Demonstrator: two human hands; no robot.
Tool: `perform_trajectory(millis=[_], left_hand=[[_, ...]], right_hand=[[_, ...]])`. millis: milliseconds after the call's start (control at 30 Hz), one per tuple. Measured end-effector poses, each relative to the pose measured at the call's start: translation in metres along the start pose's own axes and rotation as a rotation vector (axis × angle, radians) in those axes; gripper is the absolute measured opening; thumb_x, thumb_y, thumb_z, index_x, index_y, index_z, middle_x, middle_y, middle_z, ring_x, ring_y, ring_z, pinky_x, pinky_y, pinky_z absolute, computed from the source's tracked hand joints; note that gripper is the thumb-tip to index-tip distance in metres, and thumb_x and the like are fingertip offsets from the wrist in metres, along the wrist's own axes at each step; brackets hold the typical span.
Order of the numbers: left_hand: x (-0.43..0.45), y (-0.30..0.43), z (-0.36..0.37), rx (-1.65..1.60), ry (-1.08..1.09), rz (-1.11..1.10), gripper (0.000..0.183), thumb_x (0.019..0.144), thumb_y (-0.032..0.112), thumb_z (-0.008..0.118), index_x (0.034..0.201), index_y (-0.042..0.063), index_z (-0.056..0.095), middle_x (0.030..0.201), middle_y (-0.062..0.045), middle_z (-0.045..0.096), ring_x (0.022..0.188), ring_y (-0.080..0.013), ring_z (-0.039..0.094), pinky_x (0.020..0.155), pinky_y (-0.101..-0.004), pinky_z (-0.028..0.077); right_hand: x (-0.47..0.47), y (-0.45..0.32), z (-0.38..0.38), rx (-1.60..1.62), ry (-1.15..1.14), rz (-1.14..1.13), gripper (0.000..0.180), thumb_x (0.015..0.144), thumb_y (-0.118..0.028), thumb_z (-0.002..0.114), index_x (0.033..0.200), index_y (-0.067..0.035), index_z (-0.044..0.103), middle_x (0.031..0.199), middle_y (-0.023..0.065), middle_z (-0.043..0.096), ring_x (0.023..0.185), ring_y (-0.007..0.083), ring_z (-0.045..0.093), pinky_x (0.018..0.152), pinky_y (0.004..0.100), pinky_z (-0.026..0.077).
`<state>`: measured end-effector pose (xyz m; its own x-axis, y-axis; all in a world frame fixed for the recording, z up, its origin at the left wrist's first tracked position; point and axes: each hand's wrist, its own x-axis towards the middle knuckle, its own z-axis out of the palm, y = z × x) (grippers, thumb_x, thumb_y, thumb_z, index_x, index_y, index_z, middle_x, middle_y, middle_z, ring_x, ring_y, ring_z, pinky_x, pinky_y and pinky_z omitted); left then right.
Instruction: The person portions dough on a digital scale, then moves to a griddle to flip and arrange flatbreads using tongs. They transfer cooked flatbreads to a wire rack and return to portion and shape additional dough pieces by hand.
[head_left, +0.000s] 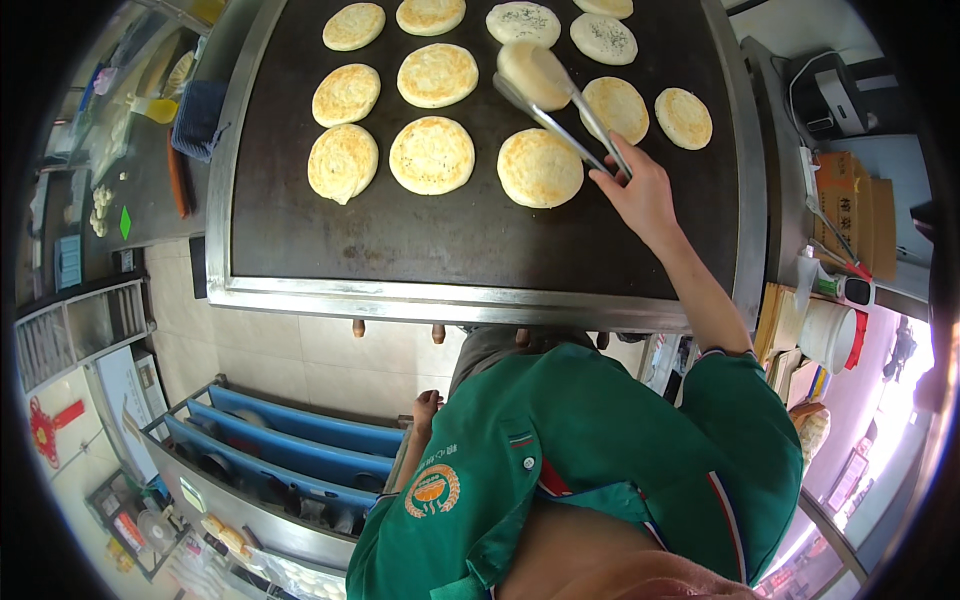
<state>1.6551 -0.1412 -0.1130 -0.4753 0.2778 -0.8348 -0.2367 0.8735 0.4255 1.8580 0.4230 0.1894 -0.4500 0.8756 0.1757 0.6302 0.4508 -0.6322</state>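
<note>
My right hand (641, 191) is closed around the handle end of metal tongs (559, 127). A pale round flatbread (534, 75) is at the tongs' far end, tilted and slightly blurred; whether it is off the surface I cannot tell for sure. Several browned flatbreads (432, 155) lie in rough rows on the dark griddle (450, 240), and two at the back carry dark seeds, one of them a pale flatbread (523, 24). Nearest the tongs' handle lies another browned flatbread (540, 168). My left hand (427, 405) hangs by my side below the griddle's front edge, its fingers curled, with nothing visible in it.
A raised metal rim (450, 300) borders the griddle. To the left, a counter holds a blue cloth (199, 120) and a yellow-capped bottle (156, 109). Cardboard boxes (855, 210) and a white bucket (829, 334) stand at the right. Blue bins (292, 427) sit at lower left.
</note>
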Motion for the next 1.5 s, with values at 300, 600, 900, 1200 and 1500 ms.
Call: perform_trajectory(millis=[300,600,900,1200,1500], left_hand=[[-0.003,0.012,-0.008,0.029,-0.008,0.129,0.03,0.094,0.019,0.059,0.106,-0.009,0.065,0.087,-0.017,0.072,0.074,-0.0211,0.071,0.064,-0.031,0.056],[0.015,-0.055,0.006,-0.026,-0.068,0.065,0.035,0.094,0.026,0.06,0.108,-0.005,0.067,0.089,-0.015,0.073,0.079,-0.0195,0.07,0.068,-0.0313,0.055],[0.017,-0.017,-0.003,0.139,-0.06,0.128,0.03,0.094,0.021,0.059,0.103,-0.007,0.067,0.085,-0.015,0.072,0.073,-0.0209,0.07,0.063,-0.0302,0.055],[0.005,0.061,0.004,0.102,-0.11,0.131,0.033,0.094,0.021,0.059,0.106,-0.009,0.064,0.088,-0.018,0.071,0.075,-0.0213,0.07,0.065,-0.0303,0.057],[-0.008,-0.035,-0.033,0.029,-0.078,0.021,0.033,0.094,0.025,0.059,0.106,-0.005,0.066,0.09,-0.015,0.073,0.077,-0.0222,0.071,0.064,-0.0313,0.054]], right_hand=[[0.1,0.055,-0.03,0.831,-0.477,0.698,0.034,0.094,-0.034,0.062,0.107,-0.003,0.062,0.093,0.0079,0.07,0.066,0.0099,0.062,0.056,0.0238,0.054],[0.159,0.032,0.039,0.436,-0.075,0.372,0.047,0.088,-0.022,0.071,0.129,-0.001,0.058,0.087,0.0075,0.069,0.065,0.0115,0.062,0.058,0.0255,0.052],[0.076,0.058,-0.044,0.508,-0.109,0.43,0.045,0.089,-0.024,0.068,0.127,-0.002,0.06,0.085,0.003,0.067,0.064,0.0074,0.06,0.055,0.0224,0.052],[0.115,0.141,-0.081,0.803,-0.423,0.79,0.03,0.095,-0.03,0.062,0.106,-0.002,0.063,0.087,0.0049,0.068,0.067,0.0091,0.063,0.055,0.0226,0.054],[0.082,0.1,-0.055,-0.182,0.24,0.12,0.057,0.081,-0.031,0.074,0.13,-0.005,0.058,0.092,0.0106,0.07,0.087,0.0298,0.068,0.076,0.0402,0.054]])
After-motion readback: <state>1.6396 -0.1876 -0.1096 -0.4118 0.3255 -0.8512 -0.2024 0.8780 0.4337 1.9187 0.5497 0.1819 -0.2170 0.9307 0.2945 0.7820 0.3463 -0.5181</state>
